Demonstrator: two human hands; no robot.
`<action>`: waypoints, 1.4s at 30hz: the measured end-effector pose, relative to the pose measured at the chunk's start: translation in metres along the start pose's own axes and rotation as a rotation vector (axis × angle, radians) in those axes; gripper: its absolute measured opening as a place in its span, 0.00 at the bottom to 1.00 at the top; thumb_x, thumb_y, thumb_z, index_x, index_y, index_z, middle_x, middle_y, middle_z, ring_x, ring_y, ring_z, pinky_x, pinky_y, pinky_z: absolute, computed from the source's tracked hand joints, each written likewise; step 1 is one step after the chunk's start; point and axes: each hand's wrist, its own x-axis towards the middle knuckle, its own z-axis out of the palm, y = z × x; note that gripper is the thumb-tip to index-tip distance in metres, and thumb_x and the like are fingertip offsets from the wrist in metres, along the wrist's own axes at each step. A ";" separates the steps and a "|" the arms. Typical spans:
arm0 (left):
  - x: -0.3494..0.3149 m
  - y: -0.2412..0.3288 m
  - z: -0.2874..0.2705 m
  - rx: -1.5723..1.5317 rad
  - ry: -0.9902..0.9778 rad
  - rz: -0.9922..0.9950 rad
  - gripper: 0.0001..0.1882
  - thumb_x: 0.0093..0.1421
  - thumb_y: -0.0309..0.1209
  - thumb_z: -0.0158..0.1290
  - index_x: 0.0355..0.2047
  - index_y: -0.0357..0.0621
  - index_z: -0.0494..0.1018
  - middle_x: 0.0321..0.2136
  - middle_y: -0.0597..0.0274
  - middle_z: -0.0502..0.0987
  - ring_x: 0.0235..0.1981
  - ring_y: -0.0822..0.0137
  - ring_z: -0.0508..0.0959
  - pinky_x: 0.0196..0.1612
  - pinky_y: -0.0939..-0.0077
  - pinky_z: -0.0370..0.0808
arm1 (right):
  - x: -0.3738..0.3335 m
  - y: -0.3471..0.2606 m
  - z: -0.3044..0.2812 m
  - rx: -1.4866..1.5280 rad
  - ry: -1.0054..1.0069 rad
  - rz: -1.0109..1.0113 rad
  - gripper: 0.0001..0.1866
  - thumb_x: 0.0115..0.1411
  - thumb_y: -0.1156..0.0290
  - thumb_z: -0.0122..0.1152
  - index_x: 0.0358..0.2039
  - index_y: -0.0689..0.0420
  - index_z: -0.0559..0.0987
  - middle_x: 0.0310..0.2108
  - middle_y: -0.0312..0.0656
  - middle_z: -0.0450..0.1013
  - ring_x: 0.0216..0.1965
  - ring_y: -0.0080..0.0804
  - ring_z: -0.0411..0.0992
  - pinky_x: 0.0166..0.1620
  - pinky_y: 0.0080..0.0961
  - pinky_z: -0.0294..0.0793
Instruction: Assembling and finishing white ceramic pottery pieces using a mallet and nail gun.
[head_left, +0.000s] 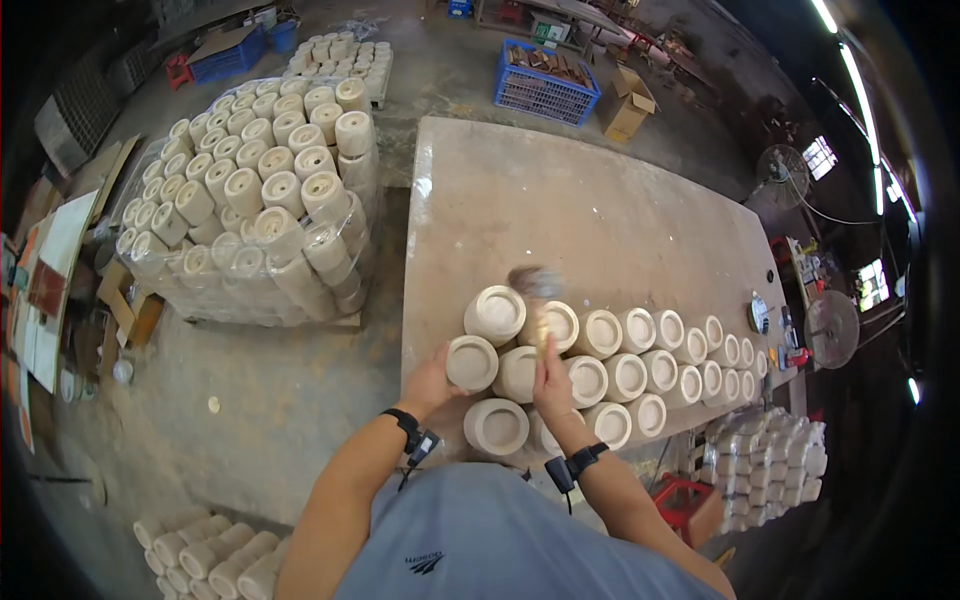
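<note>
My left hand (428, 383) grips a round cream-coloured pot (472, 363) at the left end of the rows on the table. Its shallow round recess faces up. In my right hand (552, 380) is a brush (542, 325), held by its pale handle. The brush's dark head is smeared by motion beyond the pots. Another pot (495, 314) stands just past the left hand, and one more (497, 426) sits nearer to me. Several like them run in rows to the right, recesses up. A band with a small black device is on each wrist.
The big brown table (590, 215) stretches away ahead. At left, a wrapped pallet of similar pots (250, 180) stands on the floor. A blue crate (545, 85) and a cardboard box (629, 105) are beyond the table. A red stool (683, 503) and stacked pots (765, 465) stand at right.
</note>
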 end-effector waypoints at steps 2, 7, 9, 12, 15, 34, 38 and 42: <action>-0.003 0.006 -0.003 0.116 -0.009 -0.071 0.56 0.44 0.41 0.75 0.69 0.42 0.55 0.62 0.42 0.68 0.61 0.42 0.71 0.60 0.53 0.72 | -0.001 0.001 0.003 -0.089 -0.309 0.192 0.32 0.70 0.64 0.52 0.73 0.41 0.60 0.41 0.60 0.79 0.35 0.61 0.79 0.38 0.54 0.77; -0.004 0.010 -0.007 0.120 -0.069 -0.124 0.57 0.44 0.41 0.75 0.69 0.42 0.55 0.61 0.43 0.69 0.60 0.41 0.72 0.59 0.52 0.72 | 0.009 -0.010 -0.010 -0.003 -0.307 0.197 0.32 0.70 0.67 0.51 0.74 0.42 0.60 0.32 0.60 0.79 0.33 0.58 0.79 0.37 0.48 0.77; -0.002 0.007 -0.003 0.108 -0.052 -0.113 0.57 0.44 0.42 0.75 0.69 0.42 0.55 0.61 0.43 0.69 0.59 0.41 0.72 0.59 0.52 0.72 | 0.011 -0.019 -0.016 0.122 -0.127 0.091 0.32 0.70 0.69 0.52 0.74 0.44 0.59 0.35 0.56 0.81 0.35 0.55 0.80 0.38 0.45 0.77; -0.008 -0.007 0.006 0.038 -0.005 -0.054 0.57 0.44 0.42 0.75 0.69 0.42 0.55 0.61 0.43 0.69 0.59 0.40 0.73 0.58 0.51 0.73 | 0.020 -0.038 -0.020 0.170 0.078 -0.030 0.33 0.69 0.72 0.53 0.74 0.48 0.59 0.45 0.59 0.78 0.44 0.57 0.78 0.45 0.46 0.78; -0.001 -0.004 0.001 0.097 0.032 0.001 0.57 0.44 0.42 0.75 0.69 0.42 0.55 0.62 0.44 0.68 0.59 0.41 0.73 0.57 0.51 0.74 | 0.016 -0.017 -0.002 0.073 -0.034 -0.096 0.33 0.70 0.69 0.52 0.74 0.45 0.59 0.45 0.60 0.78 0.44 0.58 0.78 0.44 0.47 0.78; -0.003 0.003 -0.007 0.137 -0.020 -0.061 0.59 0.43 0.43 0.75 0.70 0.39 0.54 0.61 0.43 0.70 0.61 0.44 0.72 0.60 0.53 0.72 | 0.011 -0.019 -0.005 -0.036 -0.293 0.207 0.32 0.69 0.65 0.53 0.73 0.42 0.60 0.38 0.60 0.79 0.37 0.62 0.78 0.41 0.51 0.78; -0.004 0.019 -0.013 0.159 -0.075 -0.083 0.56 0.47 0.43 0.73 0.70 0.39 0.54 0.63 0.41 0.67 0.63 0.43 0.70 0.61 0.53 0.71 | 0.013 -0.037 -0.023 0.106 0.006 -0.001 0.32 0.68 0.67 0.56 0.72 0.44 0.61 0.41 0.58 0.79 0.36 0.61 0.78 0.39 0.53 0.78; -0.011 0.025 -0.014 0.590 0.065 0.300 0.52 0.51 0.42 0.70 0.70 0.39 0.55 0.67 0.41 0.63 0.65 0.41 0.67 0.63 0.53 0.69 | -0.012 -0.008 -0.001 0.062 -0.020 -0.004 0.32 0.68 0.68 0.56 0.72 0.46 0.62 0.42 0.60 0.78 0.37 0.61 0.78 0.39 0.50 0.78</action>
